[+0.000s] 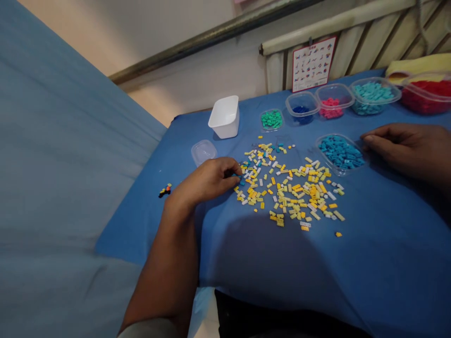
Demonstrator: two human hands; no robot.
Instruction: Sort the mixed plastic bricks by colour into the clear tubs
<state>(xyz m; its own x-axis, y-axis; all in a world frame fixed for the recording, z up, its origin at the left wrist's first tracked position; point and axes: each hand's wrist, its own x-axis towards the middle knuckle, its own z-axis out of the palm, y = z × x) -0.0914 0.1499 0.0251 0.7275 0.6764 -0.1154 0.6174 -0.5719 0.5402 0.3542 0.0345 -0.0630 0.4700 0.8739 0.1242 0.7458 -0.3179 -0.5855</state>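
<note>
Loose toy building bricks, mostly yellow and white with a few blue ones, lie spread over the blue cloth. At the left edge of this spread is my left hand, its thumb and index finger closed at a small blue brick. My right hand is at the right rim of a clear plastic container filled with blue bricks. Its fingers are bent together against that rim, and the far fingers are partly hidden.
Behind stand a white tub and clear containers of green, dark blue, pink, turquoise and red bricks. A clear lid and a small dark assembled piece lie left. A picture card hangs on the radiator.
</note>
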